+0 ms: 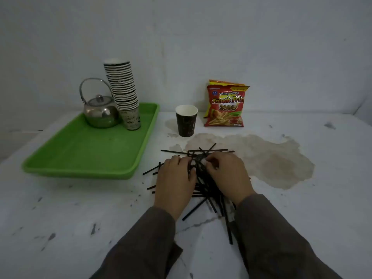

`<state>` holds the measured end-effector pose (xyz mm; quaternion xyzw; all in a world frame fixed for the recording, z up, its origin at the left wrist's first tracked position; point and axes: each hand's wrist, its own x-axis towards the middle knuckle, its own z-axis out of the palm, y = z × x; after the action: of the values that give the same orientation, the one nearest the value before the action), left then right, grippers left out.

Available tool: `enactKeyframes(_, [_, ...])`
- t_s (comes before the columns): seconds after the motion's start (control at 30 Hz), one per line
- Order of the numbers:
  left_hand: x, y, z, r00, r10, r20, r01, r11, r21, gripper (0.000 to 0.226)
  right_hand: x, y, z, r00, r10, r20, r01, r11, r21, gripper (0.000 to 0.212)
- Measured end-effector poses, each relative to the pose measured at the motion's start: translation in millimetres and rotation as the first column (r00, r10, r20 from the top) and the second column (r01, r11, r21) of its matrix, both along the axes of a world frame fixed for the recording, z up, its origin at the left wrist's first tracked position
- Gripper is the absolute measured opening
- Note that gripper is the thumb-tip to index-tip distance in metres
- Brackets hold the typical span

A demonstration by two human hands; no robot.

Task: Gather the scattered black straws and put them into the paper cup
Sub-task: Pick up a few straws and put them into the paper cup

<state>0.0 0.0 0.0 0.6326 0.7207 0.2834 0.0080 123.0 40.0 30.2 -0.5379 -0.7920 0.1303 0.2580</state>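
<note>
Several black straws (203,184) lie in a loose crossed pile on the white table, partly under my hands. My left hand (175,182) rests palm down on the pile's left side, fingers curled onto the straws. On the right side, my right hand (227,176) also lies on the pile, with its fingertips pinching at straws near the top. Whether either hand has straws fully gripped is hard to tell. A dark paper cup (186,120) with a white inside stands upright and empty beyond the pile.
A green tray (80,156) at the left holds a steel kettle (99,111) and a tall stack of paper cups (122,93). A red snack bag (225,104) leans on the wall right of the cup. A brown stain (271,158) marks the table.
</note>
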Motion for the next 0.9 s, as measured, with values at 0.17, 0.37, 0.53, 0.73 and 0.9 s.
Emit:
enactKeyframes(0.17, [-7.9,2.4,-7.4,1.000,-0.024,0.008,0.024,1.000,0.017,0.027,6.5,-0.6,-3.2,0.994,-0.038,0.100,0.048,0.994,-0.100,0.022])
enactKeyframes(0.37, [-5.9,0.4,-10.6,0.998,-0.056,0.025,0.056,0.998,0.001,0.031,5.3,-6.9,-11.2,0.978,-0.050,0.203,0.081,0.986,-0.149,0.026])
enactKeyframes(0.53, [-5.8,-2.4,-13.5,0.995,-0.064,0.081,0.070,0.995,-0.070,0.035,1.8,-5.1,-14.2,0.979,-0.068,0.193,0.099,0.983,-0.154,0.026])
enactKeyframes(0.73, [-6.5,-4.0,-8.5,0.988,-0.029,0.154,0.042,0.996,-0.085,0.021,-0.8,-2.9,-19.2,0.989,-0.131,0.063,0.140,0.977,-0.159,0.026])
enactKeyframes(0.9, [-8.4,-5.0,-3.3,0.983,-0.024,0.184,0.042,0.994,-0.097,0.020,3.9,-0.2,-20.3,0.977,-0.166,-0.136,0.131,0.962,-0.239,0.016])
